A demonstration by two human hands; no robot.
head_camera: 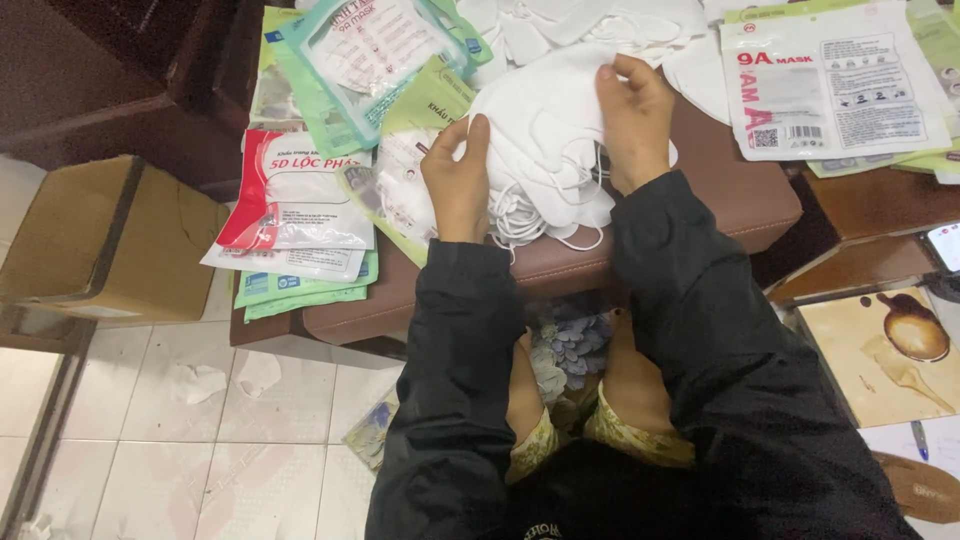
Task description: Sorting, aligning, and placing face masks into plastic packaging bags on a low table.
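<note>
Brown tabletop (740,205) carries loose masks and packets. Left hand (458,180) and right hand (633,115) both grip the white mask stack (545,150); squaring its edges evenly would keep it neat.

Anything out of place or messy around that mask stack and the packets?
Yes. Two crumpled white scraps lie on the tiled floor, off the bench. The packets sit in a skewed pile overhanging the bench's left edge. Both the left hand and right hand hold the mask stack, whose ear loops dangle over the front edge.
</note>
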